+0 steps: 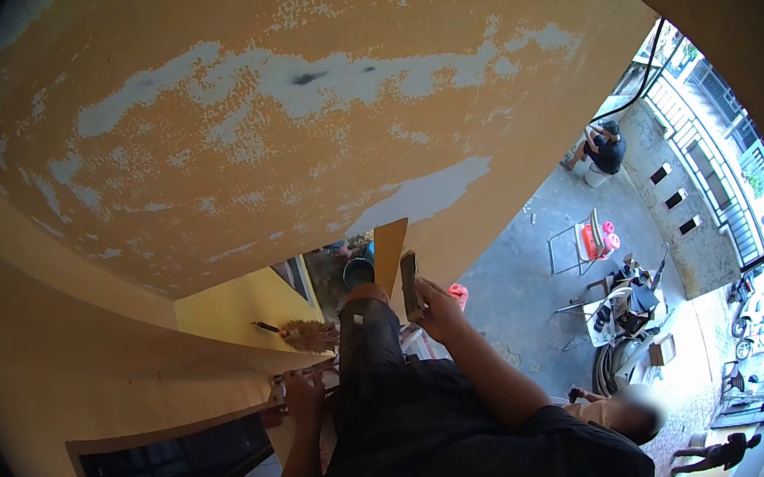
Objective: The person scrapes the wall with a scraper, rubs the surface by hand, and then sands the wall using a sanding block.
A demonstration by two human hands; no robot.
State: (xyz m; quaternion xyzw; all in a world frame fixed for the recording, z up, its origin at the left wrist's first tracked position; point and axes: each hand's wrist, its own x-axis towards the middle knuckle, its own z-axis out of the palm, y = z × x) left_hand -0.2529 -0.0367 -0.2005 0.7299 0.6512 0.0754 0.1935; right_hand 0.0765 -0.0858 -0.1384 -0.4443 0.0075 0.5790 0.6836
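My right hand (438, 310) grips a flat, dark-edged block (409, 286), which looks like a sanding block, held upright near the lower edge of the orange wall (315, 162). The wall has ragged pale patches where its paint is gone, and a smoother whitish patch (432, 187) near the corner. Lower down, my left hand (302, 392) has its fingers curled round an edge or bar that I cannot make out. My bent leg (369, 333) in dark trousers is between the two hands.
A straw brush (307, 334) is left of my leg. Far below, a person sits (603, 150) near a folding chair (584, 244) with red items. Cluttered goods (629, 305) stand on the concrete (513, 266). Another person (605, 413) is behind my right arm; a third (715, 456) is farther off.
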